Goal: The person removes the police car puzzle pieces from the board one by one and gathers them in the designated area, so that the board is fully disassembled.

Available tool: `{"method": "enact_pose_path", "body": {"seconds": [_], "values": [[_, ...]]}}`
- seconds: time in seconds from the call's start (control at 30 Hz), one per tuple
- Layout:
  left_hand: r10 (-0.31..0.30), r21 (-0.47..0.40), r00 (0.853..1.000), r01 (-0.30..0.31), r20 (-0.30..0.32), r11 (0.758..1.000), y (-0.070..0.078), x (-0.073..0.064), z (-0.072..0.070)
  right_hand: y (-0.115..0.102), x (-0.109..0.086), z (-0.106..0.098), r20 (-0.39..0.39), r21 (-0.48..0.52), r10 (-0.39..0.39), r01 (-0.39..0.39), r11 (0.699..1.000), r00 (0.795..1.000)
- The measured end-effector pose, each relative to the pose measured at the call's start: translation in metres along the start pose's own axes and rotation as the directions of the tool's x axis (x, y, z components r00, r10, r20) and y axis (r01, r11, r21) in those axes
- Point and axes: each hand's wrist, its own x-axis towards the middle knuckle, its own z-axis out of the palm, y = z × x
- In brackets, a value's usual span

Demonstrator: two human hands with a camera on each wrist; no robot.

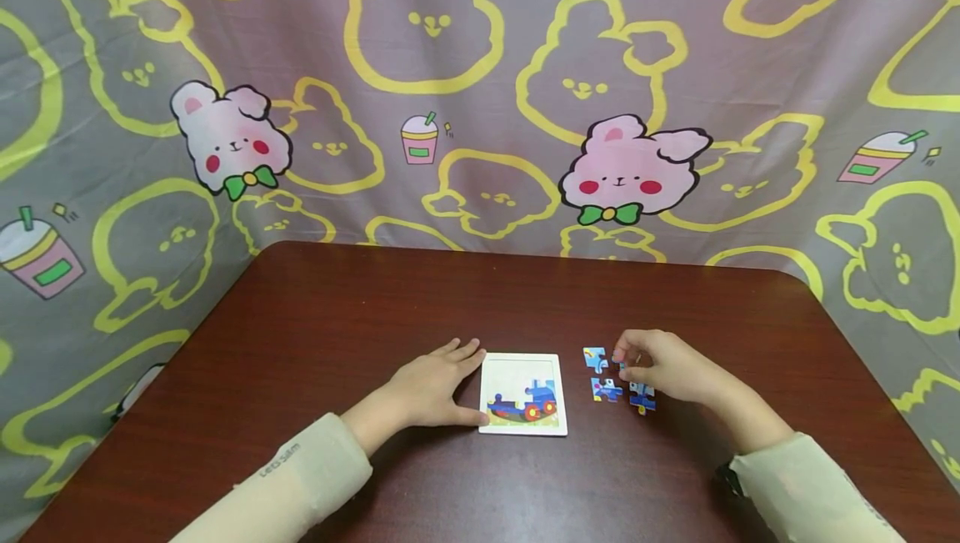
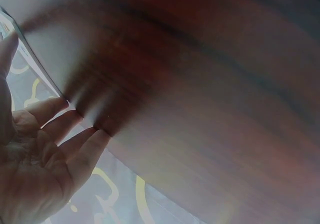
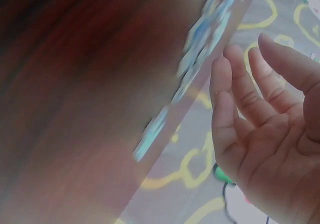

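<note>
A square white puzzle tray [image 1: 521, 429] lies on the table, with joined pieces showing a blue train [image 1: 525, 401] in its lower part. My left hand [image 1: 433, 384] rests at its left side, thumb on the lower left corner and fingertips at the upper left; the left wrist view shows these fingers [image 2: 82, 159] spread. Over the loose puzzle pieces right of the tray is my right hand [image 1: 663, 366]. Its thumb and fingers [image 3: 220, 74] are apart with nothing between them. Two pieces [image 1: 595, 358] [image 1: 606, 390] lie uncovered; others, like the lower right piece [image 1: 642, 401], are partly hidden beneath the hand.
The dark brown wooden table [image 1: 405, 301] has rounded far corners. A grey curtain [image 1: 480, 126] with yellow outlines and pink rabbit faces hangs behind and beside it.
</note>
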Motion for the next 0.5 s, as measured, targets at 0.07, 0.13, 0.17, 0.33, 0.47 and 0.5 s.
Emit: {"method": "enact_pose_path", "body": {"seconds": [0.07,0.13,0.17,0.33,0.47,0.5], "values": [[0.001,0.0,1.0,-0.001,0.003,1.0,0.0,0.0,0.0,-0.008,0.008,0.005,0.024,0.009,-0.022,0.022,1.0,0.999],[0.002,-0.003,1.0,-0.002,0.006,1.0,0.0,-0.001,0.0,-0.016,0.017,0.012,0.051,0.012,-0.046,0.045,0.999,0.998],[0.003,-0.004,1.0,-0.003,0.007,1.0,-0.001,-0.001,0.0,-0.02,0.022,0.015,0.067,0.01,-0.062,0.061,0.998,0.996],[-0.006,0.004,1.0,0.006,0.013,1.0,-0.001,0.0,0.001,-0.04,0.041,0.032,0.15,-0.009,-0.138,0.141,0.99,0.979],[-0.015,0.015,1.0,0.015,0.017,1.0,-0.002,0.001,0.001,-0.05,0.051,0.043,0.198,-0.014,-0.155,0.161,0.987,0.968],[-0.016,0.018,1.0,0.016,0.018,1.0,-0.002,0.001,0.001,-0.052,0.053,0.045,0.206,-0.015,-0.153,0.16,0.987,0.966]]}}
